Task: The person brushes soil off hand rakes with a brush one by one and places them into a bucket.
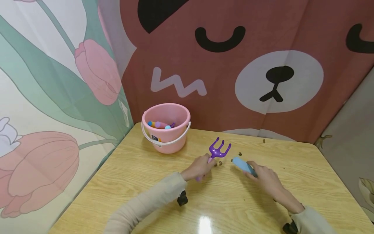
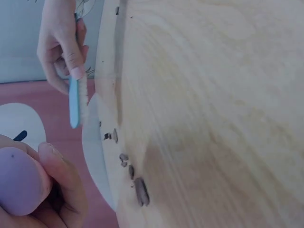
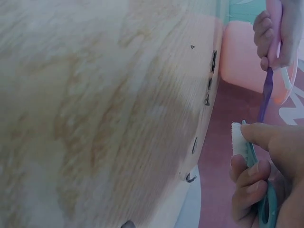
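My left hand [image 1: 199,168] grips the pink handle of a purple toy hand fork [image 1: 217,152], its prongs pointing away and raised above the table. In the left wrist view, the rounded lilac handle end [image 2: 20,183] pokes out of the fist. My right hand [image 1: 266,178] holds a light blue brush [image 1: 242,164] by its handle, thumb along its back. White bristles [image 3: 238,140] show in the right wrist view, apart from the tabletop. Several small dark brown bits [image 1: 220,163] lie scattered on the table between and beyond the two tools.
A pink bucket [image 1: 176,148] with a white handle stands at the table's back left, holding several colourful tool handles [image 1: 162,125]. The wooden table [image 1: 102,185] meets a bear-print cloth [image 1: 222,84] behind. More brown bits [image 1: 264,141] lie near the back edge.
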Action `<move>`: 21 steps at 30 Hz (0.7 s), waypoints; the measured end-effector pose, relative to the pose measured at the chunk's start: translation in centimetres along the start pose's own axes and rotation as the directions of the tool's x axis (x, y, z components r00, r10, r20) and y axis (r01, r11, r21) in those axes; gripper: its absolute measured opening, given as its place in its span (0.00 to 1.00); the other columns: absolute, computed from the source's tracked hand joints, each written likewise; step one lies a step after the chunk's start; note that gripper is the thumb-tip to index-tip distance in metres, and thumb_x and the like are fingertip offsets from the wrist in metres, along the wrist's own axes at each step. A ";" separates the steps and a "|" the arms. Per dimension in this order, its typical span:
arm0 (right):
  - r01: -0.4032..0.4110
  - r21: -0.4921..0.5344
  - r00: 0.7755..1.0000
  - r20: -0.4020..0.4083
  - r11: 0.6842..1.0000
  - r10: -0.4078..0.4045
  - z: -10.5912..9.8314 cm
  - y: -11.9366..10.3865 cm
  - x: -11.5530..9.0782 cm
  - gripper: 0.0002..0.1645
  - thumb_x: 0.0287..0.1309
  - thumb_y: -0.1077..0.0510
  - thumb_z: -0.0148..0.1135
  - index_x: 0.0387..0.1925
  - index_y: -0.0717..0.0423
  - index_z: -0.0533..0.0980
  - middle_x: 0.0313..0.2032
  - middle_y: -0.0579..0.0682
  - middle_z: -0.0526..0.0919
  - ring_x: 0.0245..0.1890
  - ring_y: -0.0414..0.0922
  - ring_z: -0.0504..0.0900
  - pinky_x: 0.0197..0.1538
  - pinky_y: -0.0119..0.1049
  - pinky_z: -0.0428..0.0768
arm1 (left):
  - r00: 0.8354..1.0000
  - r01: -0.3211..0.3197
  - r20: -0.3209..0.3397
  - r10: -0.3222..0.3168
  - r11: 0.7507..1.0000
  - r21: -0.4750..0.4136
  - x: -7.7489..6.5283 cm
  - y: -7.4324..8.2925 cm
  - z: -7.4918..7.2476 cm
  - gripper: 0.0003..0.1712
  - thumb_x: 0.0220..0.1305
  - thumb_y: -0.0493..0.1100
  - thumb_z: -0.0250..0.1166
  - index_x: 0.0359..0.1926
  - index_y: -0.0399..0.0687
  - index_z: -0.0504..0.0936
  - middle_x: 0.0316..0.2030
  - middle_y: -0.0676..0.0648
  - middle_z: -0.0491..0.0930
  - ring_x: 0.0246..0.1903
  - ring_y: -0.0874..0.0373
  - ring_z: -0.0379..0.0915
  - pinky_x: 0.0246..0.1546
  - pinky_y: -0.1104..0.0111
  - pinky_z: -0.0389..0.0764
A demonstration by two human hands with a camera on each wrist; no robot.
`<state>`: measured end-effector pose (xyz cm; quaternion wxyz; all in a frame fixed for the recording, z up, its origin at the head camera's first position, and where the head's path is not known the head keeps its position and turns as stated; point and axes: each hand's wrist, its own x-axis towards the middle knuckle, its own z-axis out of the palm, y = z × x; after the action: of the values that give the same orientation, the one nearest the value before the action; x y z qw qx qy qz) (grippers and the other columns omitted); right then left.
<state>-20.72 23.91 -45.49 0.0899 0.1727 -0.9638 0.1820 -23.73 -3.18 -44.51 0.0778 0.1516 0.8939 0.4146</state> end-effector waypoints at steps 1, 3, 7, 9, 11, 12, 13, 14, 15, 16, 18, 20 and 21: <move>-0.003 -0.001 1.000 0.004 1.000 0.003 0.1 0.1 0.0 0.30 0.63 0.50 0.67 0.58 0.66 0.73 0.28 0.57 0.83 0.16 0.40 0.69 0.17 0.35 0.64 | 1.000 -0.010 -0.005 0.010 1.000 0.002 0.1 0.0 -0.2 0.17 0.73 0.49 0.52 0.46 0.37 0.73 0.15 0.48 0.73 0.07 0.61 0.65 0.05 0.71 0.67; -0.005 -0.004 1.000 0.007 1.000 0.005 0.2 0.1 0.0 0.30 0.62 0.50 0.67 0.59 0.65 0.73 0.28 0.57 0.83 0.15 0.40 0.69 0.17 0.35 0.64 | 1.000 -0.020 -0.008 0.020 1.000 0.003 0.1 0.1 -0.5 0.15 0.72 0.48 0.52 0.43 0.39 0.73 0.17 0.48 0.74 0.08 0.61 0.65 0.06 0.71 0.67; -0.002 -0.007 1.000 0.011 1.000 0.002 0.4 0.3 -0.1 0.30 0.62 0.50 0.67 0.59 0.64 0.73 0.27 0.56 0.83 0.14 0.39 0.68 0.16 0.34 0.63 | 1.000 -0.015 0.000 0.015 1.000 -0.015 0.2 0.3 -1.1 0.12 0.71 0.47 0.52 0.38 0.41 0.72 0.20 0.46 0.76 0.10 0.60 0.66 0.07 0.71 0.68; 0.000 -0.007 1.000 0.010 1.000 0.000 0.5 0.3 -0.1 0.30 0.62 0.50 0.67 0.59 0.64 0.73 0.27 0.56 0.83 0.14 0.39 0.68 0.16 0.34 0.63 | 1.000 -0.005 0.003 0.005 1.000 -0.007 0.2 0.5 -1.3 0.12 0.71 0.47 0.52 0.37 0.42 0.73 0.20 0.46 0.77 0.10 0.60 0.66 0.08 0.72 0.68; 0.001 -0.006 1.000 0.007 1.000 -0.001 0.5 0.3 -0.1 0.30 0.62 0.50 0.67 0.58 0.64 0.73 0.27 0.57 0.83 0.14 0.39 0.68 0.15 0.34 0.63 | 1.000 -0.001 -0.001 0.001 1.000 0.001 0.2 0.6 -1.6 0.13 0.70 0.47 0.52 0.36 0.42 0.73 0.20 0.47 0.76 0.11 0.61 0.66 0.08 0.72 0.68; 0.002 -0.005 1.000 0.005 1.000 -0.002 0.5 0.3 -0.1 0.30 0.62 0.50 0.67 0.58 0.64 0.73 0.27 0.57 0.83 0.14 0.39 0.68 0.16 0.35 0.63 | 1.000 0.003 -0.003 -0.003 1.000 0.005 0.2 0.6 -1.7 0.13 0.70 0.48 0.53 0.35 0.42 0.74 0.19 0.48 0.75 0.11 0.61 0.66 0.08 0.72 0.68; 0.004 -0.005 1.000 0.002 1.000 -0.004 0.6 0.3 -0.1 0.29 0.62 0.51 0.67 0.58 0.64 0.73 0.28 0.57 0.83 0.14 0.39 0.68 0.16 0.35 0.64 | 1.000 0.007 -0.004 -0.007 1.000 0.005 0.2 0.7 -1.9 0.13 0.70 0.48 0.53 0.35 0.42 0.74 0.19 0.48 0.74 0.11 0.60 0.66 0.08 0.72 0.68; 0.006 -0.005 1.000 0.000 1.000 -0.006 0.6 0.3 -0.1 0.29 0.61 0.51 0.67 0.58 0.64 0.73 0.28 0.58 0.83 0.14 0.39 0.68 0.16 0.35 0.64 | 1.000 0.010 -0.007 -0.010 1.000 0.010 0.3 0.8 -2.1 0.14 0.70 0.48 0.54 0.34 0.42 0.74 0.18 0.48 0.74 0.11 0.61 0.67 0.08 0.72 0.69; 0.008 -0.004 1.000 -0.002 1.000 -0.008 0.6 0.3 -0.1 0.29 0.61 0.51 0.67 0.58 0.64 0.73 0.28 0.58 0.84 0.14 0.39 0.68 0.16 0.35 0.64 | 1.000 0.012 -0.008 -0.012 1.000 0.009 0.3 0.8 -2.3 0.13 0.70 0.48 0.54 0.34 0.43 0.75 0.18 0.48 0.74 0.12 0.60 0.67 0.09 0.71 0.70; 0.010 -0.004 1.000 -0.005 1.000 -0.010 0.6 0.3 -0.2 0.29 0.61 0.51 0.67 0.58 0.65 0.73 0.28 0.58 0.84 0.14 0.39 0.68 0.15 0.34 0.64 | 1.000 0.012 -0.009 -0.012 1.000 0.011 0.3 0.9 -2.5 0.13 0.70 0.48 0.55 0.34 0.43 0.75 0.18 0.48 0.74 0.12 0.60 0.68 0.09 0.71 0.70; 0.017 -0.006 1.000 -0.010 1.000 -0.017 0.7 0.3 -0.2 0.29 0.61 0.51 0.68 0.58 0.65 0.74 0.27 0.57 0.83 0.13 0.39 0.68 0.15 0.34 0.63 | 1.000 0.004 -0.013 -0.003 1.000 0.019 0.4 0.9 -3.0 0.13 0.69 0.48 0.56 0.33 0.43 0.76 0.18 0.47 0.75 0.12 0.60 0.68 0.10 0.71 0.71; 0.020 -0.007 1.000 -0.011 1.000 -0.021 0.7 0.4 -0.2 0.29 0.61 0.51 0.68 0.57 0.65 0.74 0.25 0.55 0.82 0.13 0.38 0.67 0.15 0.33 0.62 | 1.000 -0.009 -0.015 0.009 1.000 0.028 0.5 1.0 -3.5 0.13 0.68 0.47 0.57 0.32 0.43 0.77 0.19 0.47 0.76 0.12 0.61 0.68 0.10 0.72 0.71; 0.020 -0.006 1.000 -0.010 1.000 -0.020 0.7 0.4 -0.2 0.29 0.61 0.51 0.68 0.57 0.65 0.74 0.25 0.55 0.82 0.13 0.38 0.66 0.15 0.33 0.61 | 1.000 -0.012 -0.010 0.012 1.000 0.026 0.5 1.2 -3.9 0.13 0.69 0.47 0.57 0.32 0.43 0.77 0.19 0.45 0.77 0.12 0.61 0.68 0.10 0.72 0.71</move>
<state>-20.78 24.02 -46.32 0.0974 0.1812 -0.9621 0.1789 -24.96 -5.08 -41.15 0.0688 0.1557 0.8986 0.4044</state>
